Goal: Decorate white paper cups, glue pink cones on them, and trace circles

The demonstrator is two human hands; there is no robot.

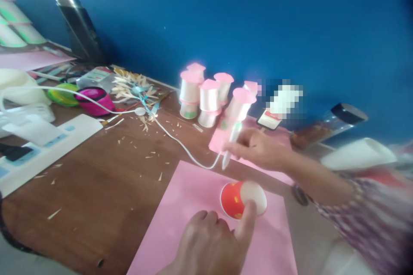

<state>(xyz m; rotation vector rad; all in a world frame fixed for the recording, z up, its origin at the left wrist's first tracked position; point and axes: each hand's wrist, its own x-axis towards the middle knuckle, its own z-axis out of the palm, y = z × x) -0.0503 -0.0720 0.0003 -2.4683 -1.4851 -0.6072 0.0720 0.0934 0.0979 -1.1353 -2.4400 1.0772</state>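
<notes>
My left hand (214,240) reaches in from the bottom, its index finger stretched onto the white round end of a red paper cup (232,201). Its other fingers are curled under. Yellow marks show on the cup, which rests upside down on a pink sheet of paper (171,215). Above and behind it, my right hand (258,148) comes from the right, closed around a white pen (229,152) that points down. The pen tip is above the far edge of the sheet, apart from the cup.
Stacked cups with pink tops (209,94) stand by the blue wall. A white cable (180,146) crosses the brown table (106,189), which bears scattered scraps. A power strip (74,133) is at left, a phone (269,119) and a jar (332,124) behind my right hand.
</notes>
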